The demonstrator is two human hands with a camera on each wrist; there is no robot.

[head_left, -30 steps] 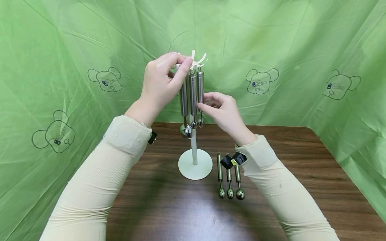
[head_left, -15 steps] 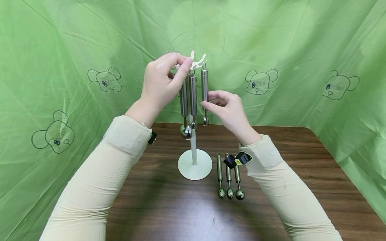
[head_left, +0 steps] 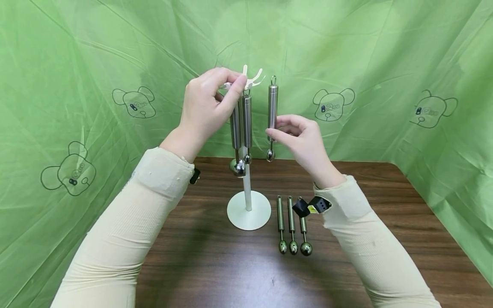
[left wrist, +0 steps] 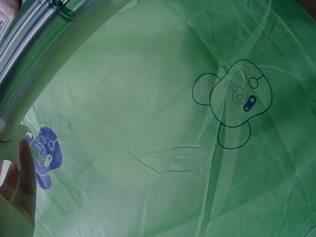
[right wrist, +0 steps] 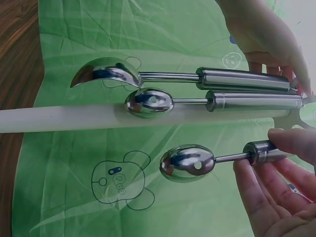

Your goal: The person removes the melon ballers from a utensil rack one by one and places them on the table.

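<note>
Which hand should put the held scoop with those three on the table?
Probably the right hand: it holds that scoop and looks nearer the three scoops, while the left hand grips the stand.

Steel scoop [head_left: 272, 105], slim cylindrical handle, wire loop on top, small oval holed bowl below; upright, loop free in air, just right of white stand [head_left: 247, 184], pinched low on handle by right hand [head_left: 302, 134]. Stand upright: round base, straight post, branching hooks on top, pinched there by left hand [head_left: 208, 100]. More steel scoops [head_left: 247, 122] hang from it, bowls down.
</note>
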